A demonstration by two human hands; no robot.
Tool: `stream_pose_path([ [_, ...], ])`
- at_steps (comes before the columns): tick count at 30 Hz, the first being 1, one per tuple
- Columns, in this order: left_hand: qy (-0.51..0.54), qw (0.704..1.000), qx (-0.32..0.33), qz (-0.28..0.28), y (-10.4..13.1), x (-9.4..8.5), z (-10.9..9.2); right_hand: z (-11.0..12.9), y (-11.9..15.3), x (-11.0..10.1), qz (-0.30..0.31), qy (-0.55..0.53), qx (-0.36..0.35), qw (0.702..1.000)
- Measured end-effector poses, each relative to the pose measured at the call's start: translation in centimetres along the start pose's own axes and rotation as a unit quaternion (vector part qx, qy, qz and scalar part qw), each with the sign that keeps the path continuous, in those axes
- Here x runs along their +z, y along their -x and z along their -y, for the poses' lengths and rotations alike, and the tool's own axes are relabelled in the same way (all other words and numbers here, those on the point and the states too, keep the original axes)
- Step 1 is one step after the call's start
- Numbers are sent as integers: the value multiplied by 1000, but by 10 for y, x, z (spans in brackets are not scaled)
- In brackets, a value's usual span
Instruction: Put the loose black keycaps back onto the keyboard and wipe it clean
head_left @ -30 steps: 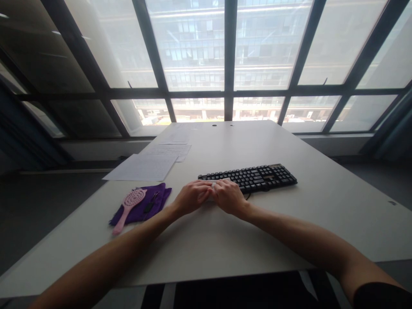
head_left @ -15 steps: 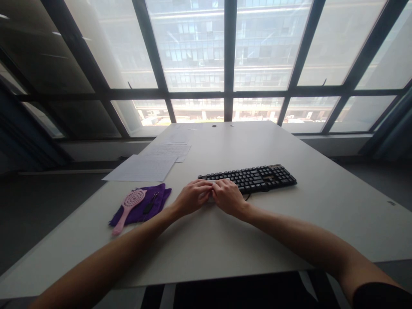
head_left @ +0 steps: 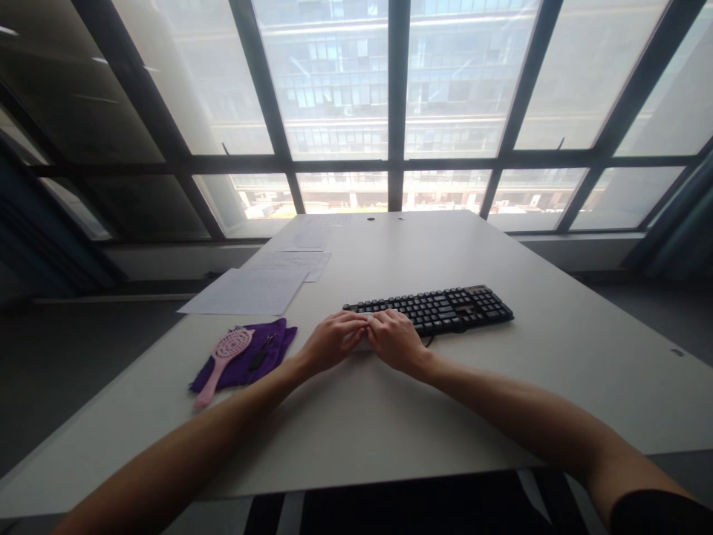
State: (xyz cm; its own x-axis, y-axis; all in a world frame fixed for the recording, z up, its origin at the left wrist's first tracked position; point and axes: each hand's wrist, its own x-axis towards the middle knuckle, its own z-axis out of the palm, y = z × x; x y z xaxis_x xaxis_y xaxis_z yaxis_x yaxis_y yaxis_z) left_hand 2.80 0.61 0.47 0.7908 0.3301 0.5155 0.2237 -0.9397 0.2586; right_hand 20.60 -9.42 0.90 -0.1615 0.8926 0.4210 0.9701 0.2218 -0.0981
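Observation:
My left hand (head_left: 334, 340) and my right hand (head_left: 394, 340) meet at the near left end of a black keyboard (head_left: 445, 308). Fingers of both are curled round a small white object (head_left: 363, 343), mostly hidden beneath them; what it is I cannot make out. Part of the keyboard's left end is covered by the hands, and a short cable shows beside my right wrist. Left of my left hand, a pink hairbrush (head_left: 223, 360) and a small dark tool (head_left: 261, 352) lie on a folded purple cloth (head_left: 281, 345).
Sheets of paper (head_left: 245, 291) lie along the left edge of the white table (head_left: 356, 431). Two small holes show near its far edge. Beyond it stand large windows with dark frames, with curtains at both sides.
A little more of the white object shows between and below my hands. Otherwise both hands keep their place.

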Motion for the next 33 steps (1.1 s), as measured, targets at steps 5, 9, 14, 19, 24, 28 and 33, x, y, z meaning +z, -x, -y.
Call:
stream_pose_path([
  [5, -44, 995, -50, -69, 0, 1, 9, -6, -2, 7, -48, -8, 12, 999],
  [9, -62, 994, -70, -64, 2, 4, 16, -9, -2, 12, -37, -5, 1, 999],
  [14, -51, 994, -86, -54, 2, 4, 16, -10, -3, 10, -43, -7, 3, 999],
  [19, -33, 994, -91, -55, 0, 1, 13, -13, -4, 7, -52, -19, 16, 998],
  [24, -38, 995, -70, -55, -1, 1, 13, -14, -6, 8, -54, -25, 19, 998],
  [28, -67, 993, -73, -62, -3, 6, 19, -17, -10, 12, -66, -9, 30, 997],
  [33, -103, 989, -105, -16, -7, 16, 28, -24, -12, 19, -46, 12, 47, 998],
])
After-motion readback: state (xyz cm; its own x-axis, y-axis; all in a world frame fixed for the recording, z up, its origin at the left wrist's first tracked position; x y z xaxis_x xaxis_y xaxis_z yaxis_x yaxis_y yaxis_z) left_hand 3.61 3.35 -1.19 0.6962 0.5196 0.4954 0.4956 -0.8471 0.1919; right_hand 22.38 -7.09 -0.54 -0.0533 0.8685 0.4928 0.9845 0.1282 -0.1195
